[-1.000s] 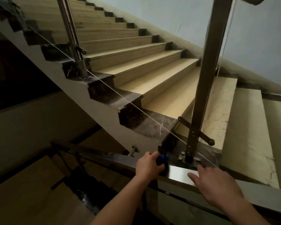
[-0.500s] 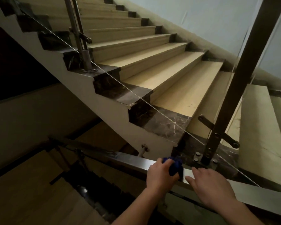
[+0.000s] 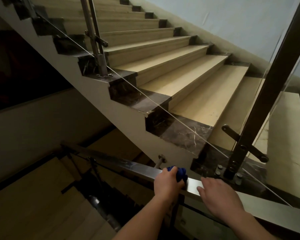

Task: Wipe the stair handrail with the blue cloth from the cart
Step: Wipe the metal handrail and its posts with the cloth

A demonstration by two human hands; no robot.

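Observation:
A flat stainless steel handrail (image 3: 139, 168) runs from the left middle down to the lower right of the head view. My left hand (image 3: 166, 183) is closed around a bunched blue cloth (image 3: 181, 174) and presses it onto the rail's top. Only the cloth's upper part shows past my fingers. My right hand (image 3: 218, 196) lies flat on the rail just to the right of the cloth, fingers spread, holding nothing.
A dark metal post (image 3: 260, 108) with bolts and a glass clamp rises right behind the rail. Beige steps (image 3: 180, 84) with dark marble ends climb to the upper left behind a glass panel. Below the rail a lower flight (image 3: 42, 196) drops into a dim stairwell.
The view has shifted so the post now sits further right. My left hand with the cloth stays on the rail beside the post's base; my right hand still rests next to it.

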